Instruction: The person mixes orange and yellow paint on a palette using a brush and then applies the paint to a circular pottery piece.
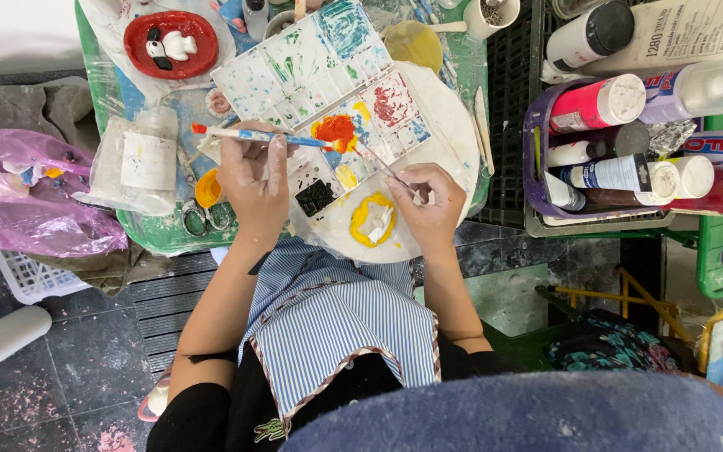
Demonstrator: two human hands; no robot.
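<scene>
Painting looks well under way — the white palette (320, 92) has wells smeared with green, teal, red, orange and yellow, and the small piece (374, 219) on the round white board (453, 125) already wears a yellow coat with a white patch left bare. The left hand (253, 180) is closed around a blue-handled brush (261, 135), its tip reaching toward 3 o'clock into the orange well. The right hand (430, 201) pinches a thin brush (382, 166) pointing to 10 o'clock; the yellow piece sits just beside those fingers, at their 8 o'clock — apart, not touching
</scene>
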